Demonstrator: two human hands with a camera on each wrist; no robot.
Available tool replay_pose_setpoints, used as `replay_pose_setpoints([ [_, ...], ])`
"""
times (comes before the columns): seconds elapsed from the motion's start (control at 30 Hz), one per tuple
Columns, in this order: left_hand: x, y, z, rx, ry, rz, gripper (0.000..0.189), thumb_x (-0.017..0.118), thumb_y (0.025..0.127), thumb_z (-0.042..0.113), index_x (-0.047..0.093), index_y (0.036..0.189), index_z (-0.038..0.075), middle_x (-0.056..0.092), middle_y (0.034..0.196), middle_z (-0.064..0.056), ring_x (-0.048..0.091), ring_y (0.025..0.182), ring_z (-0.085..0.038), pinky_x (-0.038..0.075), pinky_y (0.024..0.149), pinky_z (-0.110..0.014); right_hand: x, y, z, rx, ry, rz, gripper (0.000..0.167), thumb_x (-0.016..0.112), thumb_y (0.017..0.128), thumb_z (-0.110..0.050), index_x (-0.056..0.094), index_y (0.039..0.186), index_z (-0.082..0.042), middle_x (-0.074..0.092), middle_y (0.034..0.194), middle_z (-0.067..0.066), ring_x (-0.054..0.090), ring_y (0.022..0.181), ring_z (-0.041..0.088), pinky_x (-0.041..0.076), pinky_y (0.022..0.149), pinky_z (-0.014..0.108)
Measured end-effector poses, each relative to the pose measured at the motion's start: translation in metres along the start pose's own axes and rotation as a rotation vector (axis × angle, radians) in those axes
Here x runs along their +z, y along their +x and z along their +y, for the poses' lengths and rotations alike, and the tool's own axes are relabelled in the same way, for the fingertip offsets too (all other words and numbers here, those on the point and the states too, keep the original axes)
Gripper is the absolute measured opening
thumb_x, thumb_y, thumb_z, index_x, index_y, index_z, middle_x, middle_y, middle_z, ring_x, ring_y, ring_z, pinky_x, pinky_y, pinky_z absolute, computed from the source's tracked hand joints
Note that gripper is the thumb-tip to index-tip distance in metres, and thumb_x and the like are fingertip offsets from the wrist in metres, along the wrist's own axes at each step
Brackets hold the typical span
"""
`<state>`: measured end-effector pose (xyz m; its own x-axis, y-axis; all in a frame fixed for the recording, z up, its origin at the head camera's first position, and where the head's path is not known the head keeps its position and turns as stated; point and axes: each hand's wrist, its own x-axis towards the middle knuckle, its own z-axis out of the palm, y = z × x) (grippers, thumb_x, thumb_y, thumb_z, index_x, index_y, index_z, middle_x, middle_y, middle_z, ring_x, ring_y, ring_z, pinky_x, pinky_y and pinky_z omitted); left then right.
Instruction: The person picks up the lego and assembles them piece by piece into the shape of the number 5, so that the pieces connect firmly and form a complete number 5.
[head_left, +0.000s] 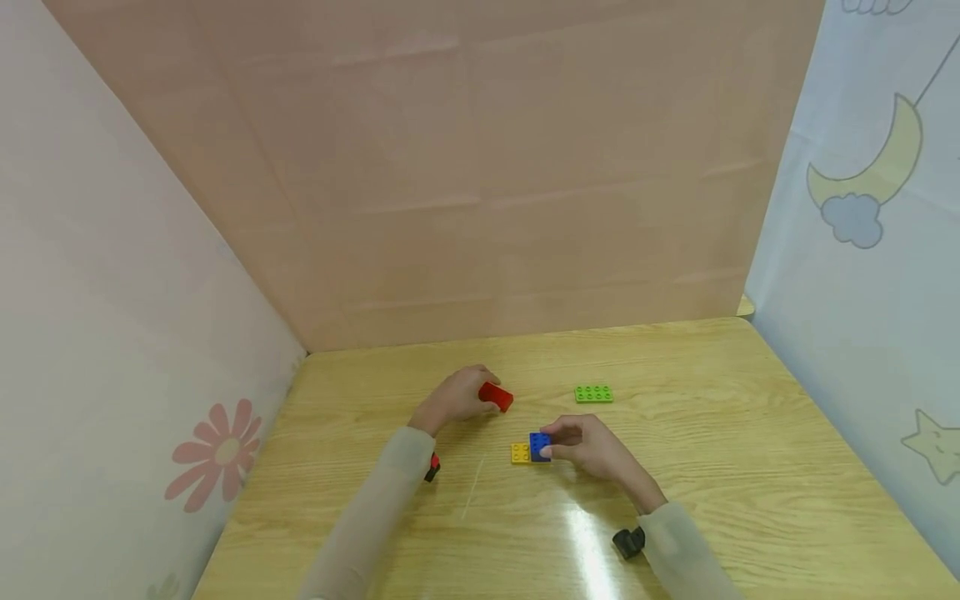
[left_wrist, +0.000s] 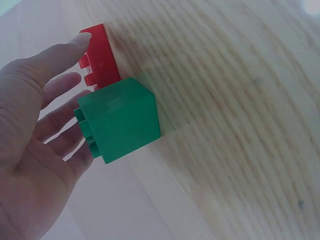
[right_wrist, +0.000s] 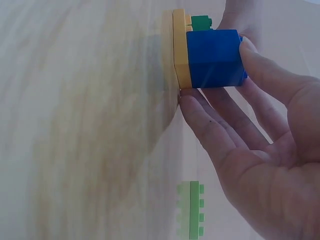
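Note:
At the left of the work area, my left hand (head_left: 459,395) holds a red brick (head_left: 497,397), thumb against one end of it in the left wrist view. A green brick (left_wrist: 122,122) stands beside the red one there, next to the fingers; the left hand hides it in the head view. My right hand (head_left: 588,443) grips a blue brick (head_left: 539,447) between thumb and fingers. That blue brick sits on the right half of a yellow plate brick (head_left: 520,454), whose left studs show bare.
A light green plate brick (head_left: 594,394) lies on the wooden table (head_left: 690,400) behind the right hand. A pinkish wall (head_left: 487,167) rises along the table's back edge, with white patterned walls at both sides. Dark wrist camera parts (head_left: 628,543) show by the right sleeve.

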<state>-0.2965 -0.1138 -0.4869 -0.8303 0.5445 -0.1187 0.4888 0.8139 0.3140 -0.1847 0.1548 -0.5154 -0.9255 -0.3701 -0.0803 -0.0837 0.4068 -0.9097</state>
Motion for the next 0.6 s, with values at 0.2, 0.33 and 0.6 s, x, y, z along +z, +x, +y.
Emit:
replay_pose_setpoints([
  [0.2, -0.0009, 0.0011, 0.0012, 0.001, -0.025, -0.001, 0.044, 0.079, 0.096, 0.029, 0.070, 0.135, 0.011, 0.069, 0.136, -0.006, 0.065, 0.116, -0.021, 0.057, 0.105, -0.038, 0.0004, -0.0001, -0.0016, 0.002, -0.010, 0.011, 0.032, 0.080, 0.095, -0.025, 0.075, 0.122, -0.008, 0.075, 0.123, 0.013, 0.074, 0.114, 0.031, 0.061, 0.099, 0.046],
  [0.33, -0.0007, 0.0025, 0.0008, 0.002, -0.020, -0.006, 0.042, 0.078, 0.097, 0.027, 0.071, 0.135, 0.011, 0.070, 0.135, -0.006, 0.065, 0.114, -0.019, 0.057, 0.105, -0.037, 0.0013, -0.0009, -0.0019, -0.009, -0.019, 0.018, 0.032, 0.079, 0.095, -0.026, 0.075, 0.122, -0.009, 0.075, 0.123, 0.011, 0.073, 0.116, 0.032, 0.061, 0.099, 0.044],
  [0.6, 0.0051, 0.0059, -0.0007, -0.003, -0.020, -0.027, 0.039, 0.076, 0.099, 0.027, 0.070, 0.136, 0.014, 0.071, 0.135, -0.003, 0.064, 0.114, -0.018, 0.056, 0.106, -0.037, 0.0027, -0.0025, 0.0011, -0.033, -0.053, 0.006, 0.040, 0.078, 0.096, -0.033, 0.073, 0.127, -0.008, 0.075, 0.125, 0.011, 0.073, 0.116, 0.028, 0.062, 0.098, 0.039],
])
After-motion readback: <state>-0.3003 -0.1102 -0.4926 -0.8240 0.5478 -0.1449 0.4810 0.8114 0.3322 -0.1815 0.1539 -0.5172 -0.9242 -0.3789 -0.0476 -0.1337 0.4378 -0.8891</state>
